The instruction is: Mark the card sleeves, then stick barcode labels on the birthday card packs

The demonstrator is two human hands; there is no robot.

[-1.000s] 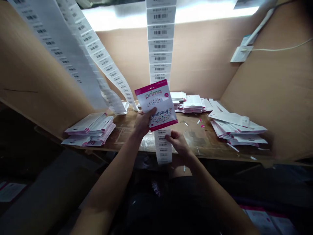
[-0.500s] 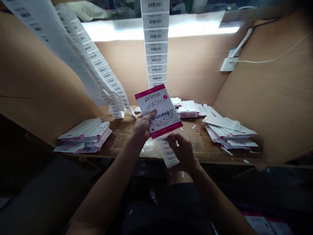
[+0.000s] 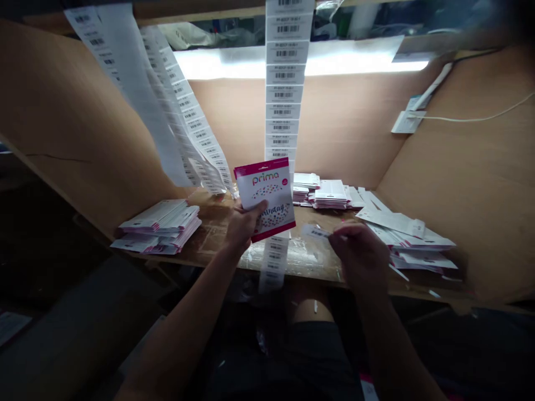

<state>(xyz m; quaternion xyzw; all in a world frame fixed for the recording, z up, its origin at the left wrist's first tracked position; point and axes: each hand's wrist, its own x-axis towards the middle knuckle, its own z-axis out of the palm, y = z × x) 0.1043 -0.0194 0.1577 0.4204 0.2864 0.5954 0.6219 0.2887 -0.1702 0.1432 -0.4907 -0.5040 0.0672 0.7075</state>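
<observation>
A white and pink balloon packet (image 3: 270,195) printed "prima" and "birthday" is gripped by my left hand (image 3: 244,223), thumb across its front. More pink edges show behind its upper left corner, so several packets may be stacked there. My right hand (image 3: 361,253) pinches one barcode label (image 3: 315,231) by its end, off to the right of the packet. Behind the packet hangs a long strip of barcode labels (image 3: 284,94); its lower end comes out below the packet and hangs past the table edge.
Packets are piled at the left (image 3: 161,225), the back (image 3: 330,194) and the right (image 3: 418,242) of the wooden table (image 3: 217,231). Other label strips (image 3: 192,111) droop at the left. A white socket (image 3: 407,121) with a cable sits on the right wall.
My right hand has peeled a label from the strip and moved right with it. My left hand still holds the packet, now turned more upright. The camera view has shifted slightly.
</observation>
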